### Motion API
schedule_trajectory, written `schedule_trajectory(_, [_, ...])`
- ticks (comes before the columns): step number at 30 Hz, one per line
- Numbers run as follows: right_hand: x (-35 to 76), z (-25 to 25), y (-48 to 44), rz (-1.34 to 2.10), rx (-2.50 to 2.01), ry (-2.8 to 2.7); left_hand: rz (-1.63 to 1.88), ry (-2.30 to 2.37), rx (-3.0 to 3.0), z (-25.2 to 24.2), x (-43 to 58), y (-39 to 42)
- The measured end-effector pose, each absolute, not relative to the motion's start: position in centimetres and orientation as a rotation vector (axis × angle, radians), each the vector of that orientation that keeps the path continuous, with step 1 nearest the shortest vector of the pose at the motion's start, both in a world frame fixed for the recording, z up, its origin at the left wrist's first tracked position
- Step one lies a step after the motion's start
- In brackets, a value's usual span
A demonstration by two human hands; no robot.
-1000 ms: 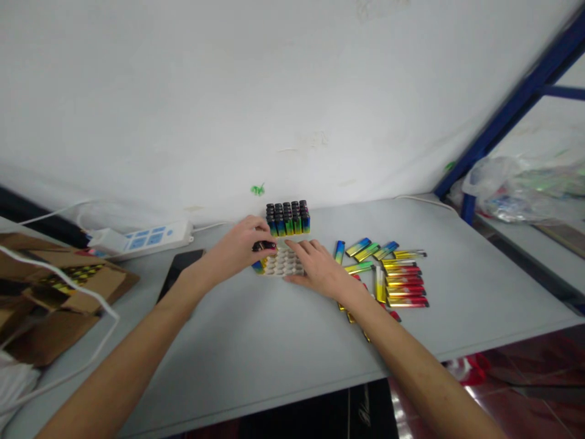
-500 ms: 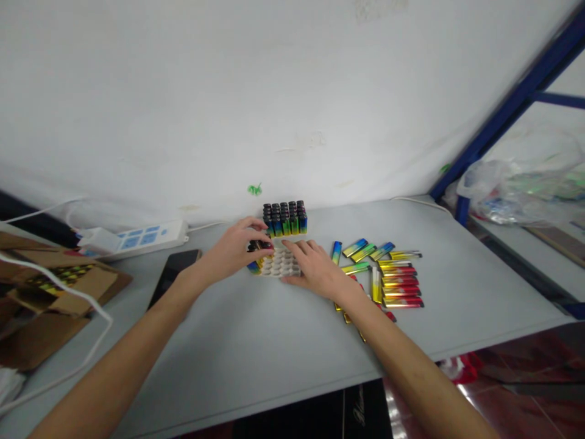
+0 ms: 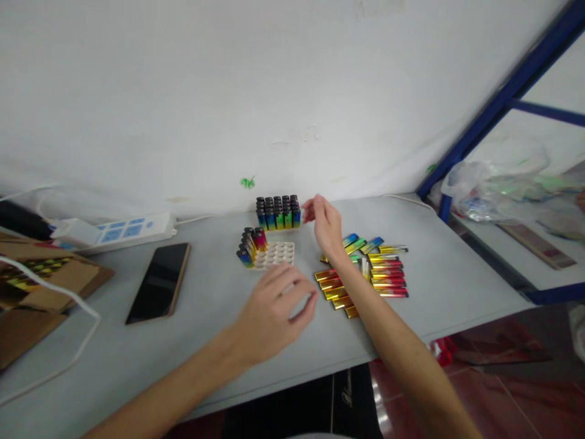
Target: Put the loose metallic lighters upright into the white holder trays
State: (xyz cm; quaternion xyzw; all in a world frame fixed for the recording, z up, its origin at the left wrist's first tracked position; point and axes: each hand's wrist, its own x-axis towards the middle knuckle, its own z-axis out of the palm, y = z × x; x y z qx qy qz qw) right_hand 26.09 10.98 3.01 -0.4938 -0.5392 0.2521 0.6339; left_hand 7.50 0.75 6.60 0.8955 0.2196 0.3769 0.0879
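My left hand (image 3: 278,308) hovers over the table in front of the white tray with round holes (image 3: 286,259). Its fingers are loosely curved, thumb and index tips near each other, and no object shows between them. Several lighters (image 3: 251,244) stand upright in the tray's left part, one of them pink-red. Behind it, a block of upright blue, green and yellow lighters (image 3: 278,213) with black tops stands by the wall. My right hand (image 3: 325,224) is raised just right of that block, fingers bent and somewhat apart, with nothing visible in it.
Loose red and gold lighters (image 3: 340,292) lie beneath my right forearm, with more lighters (image 3: 388,274) fanned out to the right. At left are a phone (image 3: 159,283), a power strip (image 3: 137,231), a cardboard box (image 3: 82,280) and a white cable (image 3: 86,341). A blue rack (image 3: 475,122) stands at right.
Both hands have left the white tray. My left hand has come back toward me and to the right; my right hand has lifted toward the wall. A pink-red lighter now shows upright in the tray.
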Motion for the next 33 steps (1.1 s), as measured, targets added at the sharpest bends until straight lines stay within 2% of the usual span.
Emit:
schedule_trajectory(5, [29.0, 6.8, 10.0, 0.652, -0.977, -1.067, 0.760, 0.549, 2.840, 2.3, 11.4, -2.1])
schedule_trajectory(10, [32.4, 8.8, 6.8, 0.437, -1.090, -1.202, 0.533, 0.588, 2.884, 0.5, 14.3, -1.6])
schedule_trajectory(14, [35.8, 6.3, 3.1, -0.009, -1.462, -1.526, 0.511, 0.660, 2.838, -0.6, 14.8, -0.4])
schedule_trajectory(16, [37.6, 3.9, 1.1, -0.109, -1.593, -1.709, 0.493, 0.665, 2.837, -0.8, 14.3, 0.1])
schedule_trajectory(22, [40.3, -1.9, -3.1, -0.056, -1.994, -1.900, 0.510, 0.704, 2.895, -0.6, 12.6, 1.2])
schedule_trajectory(33, [35.9, -2.1, 0.1, 0.127, -1.813, -1.732, 0.636, 0.744, 3.092, -1.2, 11.5, 3.7])
